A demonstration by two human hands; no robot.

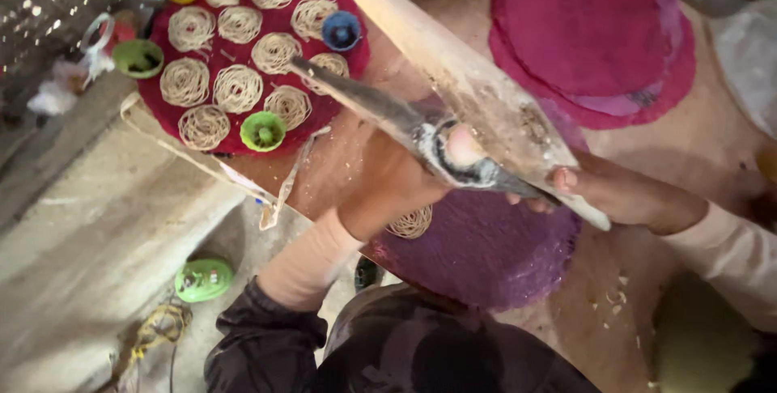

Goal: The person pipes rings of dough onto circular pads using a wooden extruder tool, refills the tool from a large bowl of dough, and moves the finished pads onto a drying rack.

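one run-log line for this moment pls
left hand: grips dark-bladed knife | right hand: steadies long pale wooden stick | under hands: purple round mat | far left: red mat with coiled fibre spirals

No packages, labels, signs or screens can be made out in this view. Nothing here carries a readable panel, a printed wrapper or a display.
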